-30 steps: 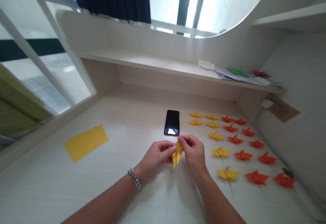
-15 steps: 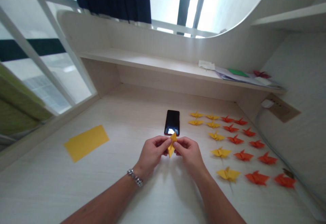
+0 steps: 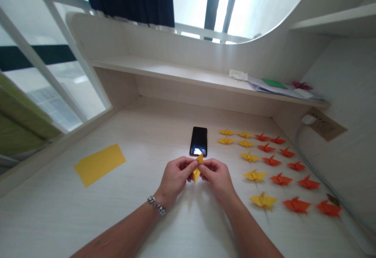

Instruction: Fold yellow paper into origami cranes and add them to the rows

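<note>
Both my hands pinch a small folded yellow paper piece (image 3: 197, 168) just above the pale wooden desk (image 3: 141, 140). My left hand (image 3: 175, 177), with a metal bracelet at its wrist, grips its left side with closed fingers. My right hand (image 3: 216, 177) grips its right side, fingers closed too. The paper's pointed tip stands upward between my thumbs. A black phone (image 3: 199, 141) lies flat just beyond my hands, its screen reflecting light.
Several yellow paper cranes (image 3: 254, 175) and orange-red paper cranes (image 3: 280, 179) lie in rows to the right. A flat yellow sheet (image 3: 99, 164) lies at the left. Papers (image 3: 276, 87) rest on the shelf behind. A wall socket (image 3: 320, 123) with a plug is at right.
The folded paper has been turned from hanging below my fingers to pointing up between them. Both hands moved slightly left and closer together.
</note>
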`<action>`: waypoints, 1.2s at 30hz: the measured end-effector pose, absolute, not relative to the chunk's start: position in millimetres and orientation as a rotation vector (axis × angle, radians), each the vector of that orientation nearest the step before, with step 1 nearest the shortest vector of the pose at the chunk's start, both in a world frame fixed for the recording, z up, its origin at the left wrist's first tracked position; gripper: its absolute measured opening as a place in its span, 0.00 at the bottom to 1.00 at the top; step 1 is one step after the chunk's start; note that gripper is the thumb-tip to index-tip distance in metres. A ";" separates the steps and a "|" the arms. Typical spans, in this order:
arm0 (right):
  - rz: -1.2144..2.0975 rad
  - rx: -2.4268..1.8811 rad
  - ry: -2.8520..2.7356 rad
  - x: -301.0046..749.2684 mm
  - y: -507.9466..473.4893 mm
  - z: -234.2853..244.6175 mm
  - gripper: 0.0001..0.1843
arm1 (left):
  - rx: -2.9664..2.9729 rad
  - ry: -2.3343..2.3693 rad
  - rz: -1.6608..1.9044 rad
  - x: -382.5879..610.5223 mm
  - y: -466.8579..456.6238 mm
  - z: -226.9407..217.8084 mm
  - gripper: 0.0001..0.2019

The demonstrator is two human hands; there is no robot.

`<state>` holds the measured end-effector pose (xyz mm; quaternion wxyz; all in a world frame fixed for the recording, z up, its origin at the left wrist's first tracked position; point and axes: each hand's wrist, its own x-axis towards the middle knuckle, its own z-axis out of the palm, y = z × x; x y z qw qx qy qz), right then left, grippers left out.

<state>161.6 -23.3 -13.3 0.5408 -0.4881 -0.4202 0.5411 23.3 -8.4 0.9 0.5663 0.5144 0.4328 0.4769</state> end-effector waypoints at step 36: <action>1.007 -1.213 -1.006 162.2 -23.7 -6.1 0.10 | 1.041 0.875 1.019 25.5 -14.5 2.0 0.25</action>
